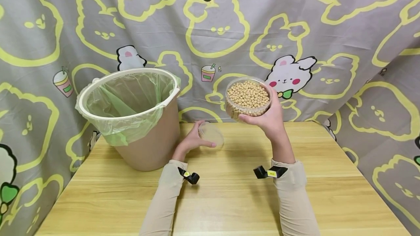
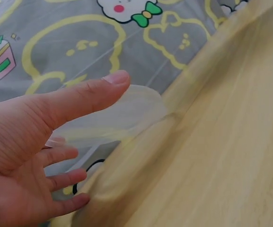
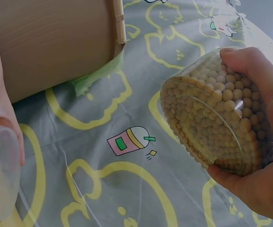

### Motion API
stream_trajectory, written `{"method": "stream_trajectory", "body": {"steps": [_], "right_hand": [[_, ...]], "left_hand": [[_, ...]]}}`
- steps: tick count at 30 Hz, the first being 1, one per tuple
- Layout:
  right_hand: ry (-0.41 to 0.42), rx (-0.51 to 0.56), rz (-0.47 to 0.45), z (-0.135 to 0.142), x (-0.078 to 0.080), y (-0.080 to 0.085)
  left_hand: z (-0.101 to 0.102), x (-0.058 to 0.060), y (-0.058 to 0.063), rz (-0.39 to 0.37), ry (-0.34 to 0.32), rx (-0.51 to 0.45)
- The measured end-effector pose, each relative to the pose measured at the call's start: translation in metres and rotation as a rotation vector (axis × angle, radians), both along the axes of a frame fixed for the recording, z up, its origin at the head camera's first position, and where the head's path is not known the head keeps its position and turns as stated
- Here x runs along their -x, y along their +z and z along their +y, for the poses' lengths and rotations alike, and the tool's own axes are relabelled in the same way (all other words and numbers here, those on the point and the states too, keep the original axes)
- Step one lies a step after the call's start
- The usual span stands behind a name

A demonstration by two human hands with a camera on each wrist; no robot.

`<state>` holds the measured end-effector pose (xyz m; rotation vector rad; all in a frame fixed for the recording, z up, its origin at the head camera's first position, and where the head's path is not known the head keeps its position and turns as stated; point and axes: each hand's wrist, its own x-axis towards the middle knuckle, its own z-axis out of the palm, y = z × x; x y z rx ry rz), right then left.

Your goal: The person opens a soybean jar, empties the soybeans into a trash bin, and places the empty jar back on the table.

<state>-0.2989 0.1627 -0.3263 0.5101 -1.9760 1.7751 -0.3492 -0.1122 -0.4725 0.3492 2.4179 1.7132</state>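
Note:
My right hand [image 1: 267, 117] grips a round clear plastic tub [image 1: 247, 99] full of round, pale yellow beans, raised above the table's back edge. The tub tilts a little, with its open top toward the head view. In the right wrist view the thumb and a finger lie round the tub [image 3: 212, 113]. My left hand [image 1: 193, 137] is lower, right of the bin, with a thin translucent lid [image 1: 211, 135] between thumb and forefinger. The left wrist view shows that lid [image 2: 112, 118] tilted behind the thumb; the other fingers are spread away from it.
A beige bin [image 1: 151, 141] lined with a green plastic bag [image 1: 115, 134] stands at the left on the wooden table [image 1: 229, 199]. A grey cartoon-print curtain [image 1: 229, 39] hangs behind the table and at its sides.

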Motion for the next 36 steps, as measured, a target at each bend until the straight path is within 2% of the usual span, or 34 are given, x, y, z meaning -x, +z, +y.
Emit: {"method": "stream_trajectory", "body": {"steps": [7,14,20,27,36], "right_hand": [[0.008,0.002,-0.003,0.0002,-0.0002,0.0009],[0.007,0.001,-0.008,0.0005,-0.0005,0.0013],[0.002,-0.004,-0.015,0.0008,-0.0007,0.0014],[-0.007,-0.012,-0.015,0.0009,-0.0003,0.0003],[0.004,-0.008,-0.014,0.0010,0.0003,0.0003]], "left_hand": [[-0.0004,-0.0011,-0.0017,0.010,0.026,0.051],[-0.0014,-0.0029,-0.0019,-0.003,0.070,0.158],[-0.0022,-0.0035,-0.0017,-0.006,0.076,0.206],[-0.0012,-0.0030,-0.0043,0.008,0.083,0.319],[-0.0005,-0.0038,-0.0062,0.005,0.074,0.414]]}}
